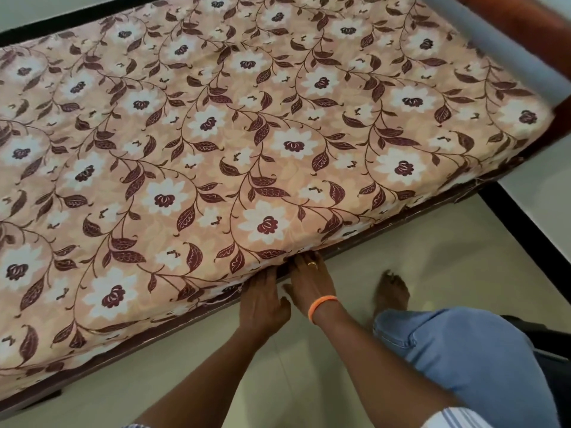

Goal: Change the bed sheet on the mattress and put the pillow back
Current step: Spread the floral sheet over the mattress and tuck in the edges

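No readable text, label, brand, number or sign anywhere. Bed sheet [247,134] carries only flower-and-leaf print, no lettering. Wristband [321,304] plain orange, unmarked.

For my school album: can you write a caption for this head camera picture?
Both hands, left hand and right hand, tuck the flowered sheet under the mattress edge.

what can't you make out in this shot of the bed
Head view only:
- Fingertips of the left hand and right hand: hidden under the edge of the peach floral bed sheet.
- Mattress: fully covered by the sheet.
- Pillow: not in frame.
- Bed's far left end: cut off by the picture edge.
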A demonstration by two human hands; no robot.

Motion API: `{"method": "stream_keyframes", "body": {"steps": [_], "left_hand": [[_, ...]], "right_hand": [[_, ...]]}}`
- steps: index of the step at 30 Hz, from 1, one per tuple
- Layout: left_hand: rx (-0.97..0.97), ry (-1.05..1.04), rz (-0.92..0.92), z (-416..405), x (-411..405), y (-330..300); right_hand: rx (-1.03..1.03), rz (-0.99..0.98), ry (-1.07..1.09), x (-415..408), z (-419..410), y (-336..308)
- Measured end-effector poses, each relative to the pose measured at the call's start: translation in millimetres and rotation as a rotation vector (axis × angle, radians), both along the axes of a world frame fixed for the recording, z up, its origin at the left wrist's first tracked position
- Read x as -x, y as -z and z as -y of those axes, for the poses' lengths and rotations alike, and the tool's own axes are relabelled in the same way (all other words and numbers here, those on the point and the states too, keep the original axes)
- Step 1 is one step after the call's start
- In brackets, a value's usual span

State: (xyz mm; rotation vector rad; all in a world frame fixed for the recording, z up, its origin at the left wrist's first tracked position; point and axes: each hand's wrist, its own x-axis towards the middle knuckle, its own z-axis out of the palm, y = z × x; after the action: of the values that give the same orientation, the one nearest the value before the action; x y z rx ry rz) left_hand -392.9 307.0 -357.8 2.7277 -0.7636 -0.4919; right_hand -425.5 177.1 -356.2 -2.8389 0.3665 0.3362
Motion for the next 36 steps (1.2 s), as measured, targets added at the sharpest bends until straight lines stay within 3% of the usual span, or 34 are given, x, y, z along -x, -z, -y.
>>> {"method": "stream_keyframes", "body": {"steps": [8, 12, 17, 19, 23, 25, 29, 36], "left_hand": [[-0.138, 0.009, 0.091, 19, 4, 5], [-0.204, -0.073, 0.102, 31, 10, 6], [-0.148, 0.005, 0.083, 34, 22, -3], [-0.07, -0.001, 0.012, 47, 22, -8], [0.033, 0.239, 0.039, 71, 12, -3], [0.07, 0.301, 0.026, 84, 9, -1], [0.088, 0.267, -0.01, 101, 12, 5], [0.153, 0.193, 0.001, 106, 16, 18]], "right_hand": [[0.075, -0.017, 0.011, 1, -1, 14], [-0.029, 0.039, 0.036, -2, -8, 17], [-0.397, 0.067, 0.087, -1, 23, 2], [-0.434, 0.133, 0.167, 8, 35, -4], [-0.221, 0.289, 0.349, 27, 55, 4], [-0.121, 0.265, 0.359, 35, 67, 12], [0.048, 0.115, 0.3, 30, 79, 17], [0.096, 0.152, 0.394, 22, 75, 18]]}}
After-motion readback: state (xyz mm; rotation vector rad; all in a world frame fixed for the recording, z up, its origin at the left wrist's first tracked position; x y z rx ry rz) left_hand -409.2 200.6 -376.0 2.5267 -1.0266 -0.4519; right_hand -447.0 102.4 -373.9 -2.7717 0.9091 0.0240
